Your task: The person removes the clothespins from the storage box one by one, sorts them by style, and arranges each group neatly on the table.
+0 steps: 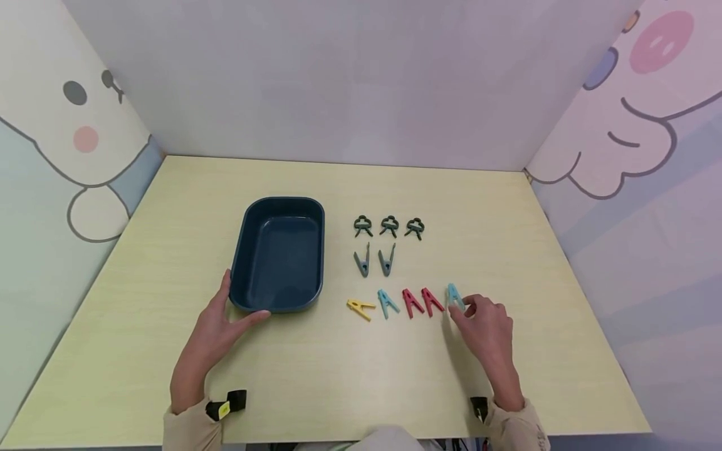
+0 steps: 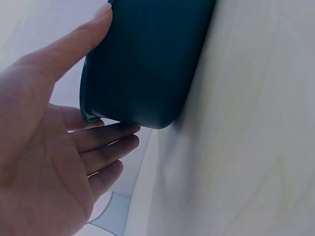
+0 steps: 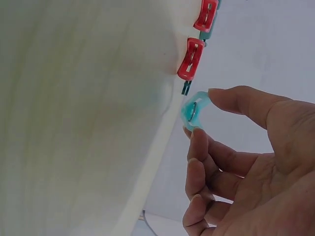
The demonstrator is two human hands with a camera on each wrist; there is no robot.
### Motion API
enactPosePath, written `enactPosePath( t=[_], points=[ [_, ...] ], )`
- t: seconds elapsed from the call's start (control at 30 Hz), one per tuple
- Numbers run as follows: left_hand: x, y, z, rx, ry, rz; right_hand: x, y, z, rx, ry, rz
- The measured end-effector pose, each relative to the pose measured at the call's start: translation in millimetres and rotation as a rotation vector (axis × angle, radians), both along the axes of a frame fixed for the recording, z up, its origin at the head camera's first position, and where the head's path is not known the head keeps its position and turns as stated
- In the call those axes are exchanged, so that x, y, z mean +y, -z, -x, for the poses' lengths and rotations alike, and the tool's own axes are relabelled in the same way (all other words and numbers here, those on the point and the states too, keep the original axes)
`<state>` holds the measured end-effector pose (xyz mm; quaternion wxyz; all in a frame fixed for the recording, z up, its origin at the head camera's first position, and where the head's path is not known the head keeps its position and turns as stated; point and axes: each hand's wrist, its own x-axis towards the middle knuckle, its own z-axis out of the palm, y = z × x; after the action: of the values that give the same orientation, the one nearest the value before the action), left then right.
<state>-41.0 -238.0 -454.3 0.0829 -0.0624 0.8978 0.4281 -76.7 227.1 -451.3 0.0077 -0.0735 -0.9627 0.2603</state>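
Observation:
A dark blue rectangular tray [image 1: 276, 254] stands left of centre on the table. My left hand [image 1: 213, 337] touches its near left corner, thumb along the near side and fingers by the left wall. In the left wrist view those fingers [image 2: 106, 140] are spread and fairly straight against the tray's outer wall [image 2: 142, 64]. My right hand [image 1: 486, 329] pinches a light blue clothespin [image 1: 454, 294] between thumb and fingertips, at the right end of a row. The right wrist view shows the clothespin's end [image 3: 194, 109] between the fingers. Left of it lie two red clothespins [image 1: 432, 302].
Another light blue clothespin [image 1: 387, 303] and a yellow one [image 1: 361, 308] continue the row leftward. Behind lie two grey-green clothespins [image 1: 363, 260], then three dark green clips [image 1: 389, 225]. Walls enclose the table [image 1: 507, 225] at the back and sides.

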Motion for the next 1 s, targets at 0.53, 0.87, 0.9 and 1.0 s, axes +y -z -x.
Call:
enactPosePath(
  t=[0.53,0.87,0.9,1.0],
  points=[
    [-1.4,0.2,0.8,0.005,-0.003,-0.004,1.6,1.4,1.4,-0.119,-0.040,-0.049],
    [-0.5,1.3,0.7,-0.004,0.000,-0.005,-0.1,-0.9,-1.8,-0.099,0.003,-0.063],
    [-0.4,1.3,0.7,-0.004,0.000,-0.003,-0.4,-1.3,-1.9,-0.093,0.008,-0.064],
    [-0.4,1.4,0.6,-0.006,0.001,0.001,-2.0,-3.9,-2.0,-0.075,0.015,-0.060]
  ],
)
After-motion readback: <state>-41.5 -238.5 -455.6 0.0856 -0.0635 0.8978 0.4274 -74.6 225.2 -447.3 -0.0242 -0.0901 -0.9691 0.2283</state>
